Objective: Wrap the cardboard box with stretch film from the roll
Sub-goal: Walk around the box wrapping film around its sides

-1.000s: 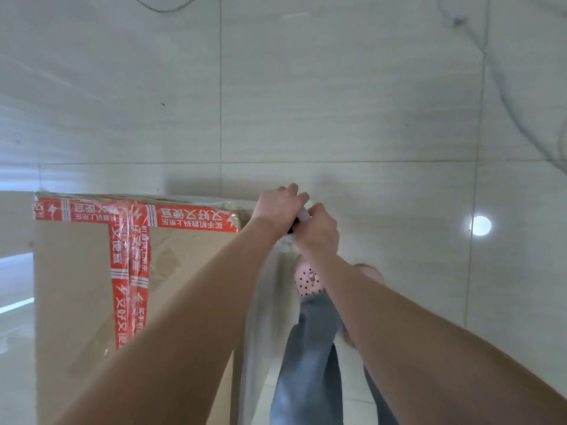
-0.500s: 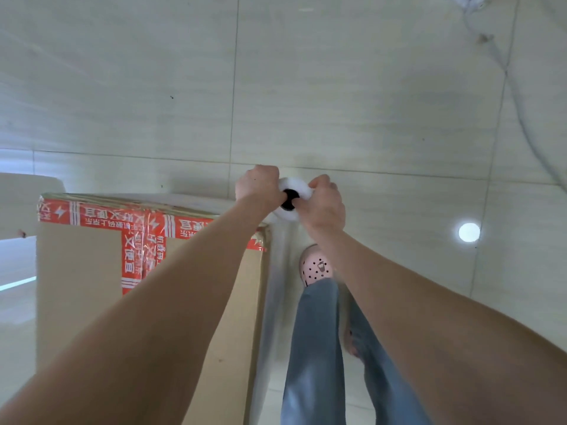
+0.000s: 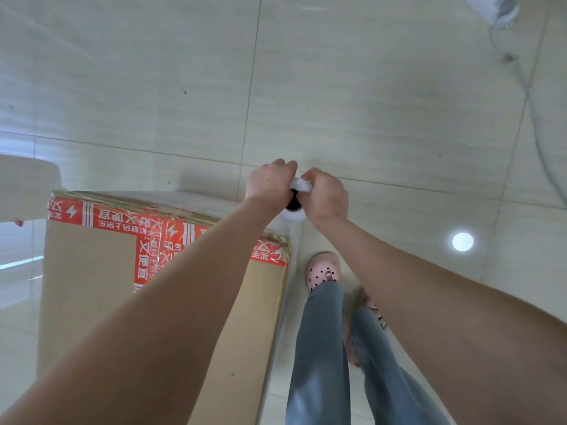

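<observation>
A tall cardboard box (image 3: 89,289) sealed with red printed tape stands on the floor at the lower left. Just past its far right corner I hold the stretch film roll (image 3: 295,210) upright, its white top end and dark core showing between my fists. My left hand (image 3: 268,184) grips the roll's top from the left and my right hand (image 3: 325,196) grips it from the right. A clear sheet of film (image 3: 283,302) runs down from the roll along the box's right side.
Pale glossy floor tiles (image 3: 368,102) spread all around. My legs in grey jeans and pink clogs (image 3: 322,271) stand right of the box. A white object (image 3: 27,191) sits at the left edge, and a cable (image 3: 540,142) curves along the right.
Both hands carried the roll further away, past the box's far right corner, and my feet stepped forward alongside the box. More of the box top now shows.
</observation>
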The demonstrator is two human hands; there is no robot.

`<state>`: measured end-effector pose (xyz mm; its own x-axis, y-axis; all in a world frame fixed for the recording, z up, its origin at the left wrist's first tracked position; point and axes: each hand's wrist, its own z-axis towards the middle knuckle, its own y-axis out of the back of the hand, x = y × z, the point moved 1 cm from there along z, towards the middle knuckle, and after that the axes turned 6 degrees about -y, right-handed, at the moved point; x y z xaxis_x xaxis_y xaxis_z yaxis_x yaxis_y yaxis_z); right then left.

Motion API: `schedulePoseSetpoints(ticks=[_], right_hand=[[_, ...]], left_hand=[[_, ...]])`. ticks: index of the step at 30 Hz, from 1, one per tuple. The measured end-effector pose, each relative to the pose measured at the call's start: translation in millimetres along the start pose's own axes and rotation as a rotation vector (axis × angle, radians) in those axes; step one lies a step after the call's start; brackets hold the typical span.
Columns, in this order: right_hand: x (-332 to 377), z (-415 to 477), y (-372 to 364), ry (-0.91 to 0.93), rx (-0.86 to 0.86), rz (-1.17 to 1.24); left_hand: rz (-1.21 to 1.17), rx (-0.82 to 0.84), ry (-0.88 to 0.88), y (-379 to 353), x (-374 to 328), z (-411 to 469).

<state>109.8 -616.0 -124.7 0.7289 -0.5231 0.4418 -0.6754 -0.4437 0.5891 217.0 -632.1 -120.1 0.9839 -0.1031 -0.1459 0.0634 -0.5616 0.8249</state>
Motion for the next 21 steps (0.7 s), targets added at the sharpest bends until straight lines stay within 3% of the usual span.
schedulePoseSetpoints(ticks=[7, 10, 13, 18, 21], right_hand=[[37.4, 9.3, -15.3, -0.083, 0.118, 0.051], [53.4, 12.8, -21.7, -0.088, 0.094, 0.053], [68.6, 17.1, -25.0, -0.048, 0.083, 0.000], [81.4, 24.1, -25.4, 0.062, 0.093, -0.128], [87.6, 30.4, -22.7, 0.089, 0.115, -0.183]], left_hand=[[-0.274, 0.006, 0.394, 10.7, 50.0, -5.2], [-0.364, 0.056, 0.486, 10.5, 65.2, -6.4], [-0.304, 0.056, 0.452, 15.0, 72.0, -3.2], [-0.106, 0.015, 0.170, 23.6, 68.6, 10.3], [-0.103, 0.004, 0.183, 26.5, 70.4, 15.3]])
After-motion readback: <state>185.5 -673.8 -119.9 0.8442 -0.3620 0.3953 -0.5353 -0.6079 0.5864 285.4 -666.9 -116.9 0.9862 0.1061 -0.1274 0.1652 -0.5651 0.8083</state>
